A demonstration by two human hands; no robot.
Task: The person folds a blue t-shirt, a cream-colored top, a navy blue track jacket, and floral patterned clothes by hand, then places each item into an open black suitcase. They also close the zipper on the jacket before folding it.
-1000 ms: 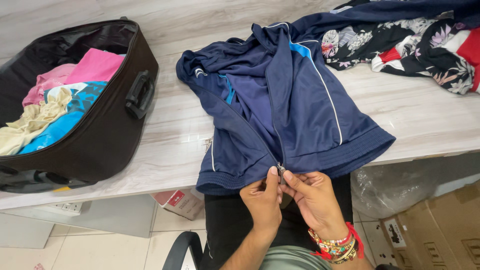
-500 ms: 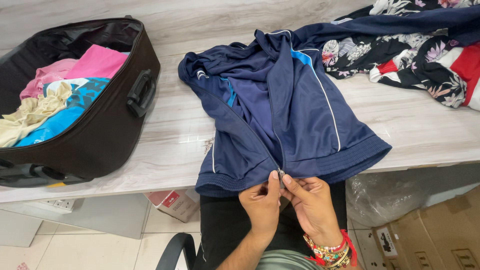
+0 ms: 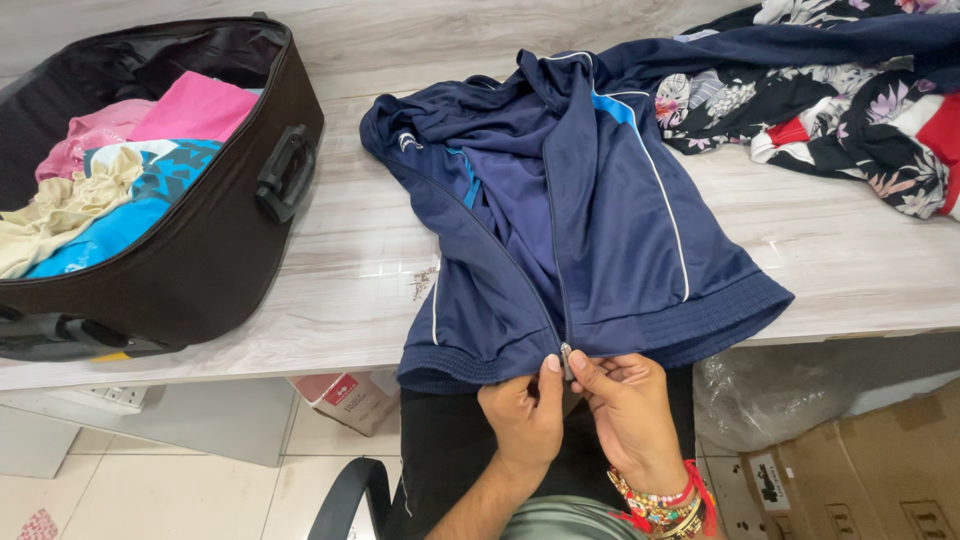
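**Navy track jacket at table edge, both hands at the zip base**

The navy track jacket (image 3: 590, 230) lies flat on the pale wood-grain table (image 3: 860, 260), front side up. Its long axis runs from the near edge away from the person, tilted slightly: the ribbed hem points toward the person and overhangs the table edge, the collar points to the far side. The front is open, the two panels spreading apart from the hem upward in a narrow V. The fabric is smooth, slightly glossy knit, with thin white piping, a light blue shoulder panel and a thick ribbed waistband.

The left hand (image 3: 522, 412) pinches the hem on its side of the opening, thumb raised against the zip. The right hand (image 3: 628, 405) pinches the opposite hem edge, fingertips closed on the small metal zip slider (image 3: 566, 357) at the bottom of the zip. The two hands touch each other there. Beaded and red thread bracelets (image 3: 668, 498) circle the right wrist.

To the left stands an open dark soft-sided suitcase (image 3: 215, 250), rectangular with a moulded side handle, holding folded pink, cream and turquoise clothes (image 3: 110, 190). At the far right lies a crumpled floral garment (image 3: 850, 110), black with pale flowers and red patches. Cardboard boxes (image 3: 860, 470) sit on the floor below.
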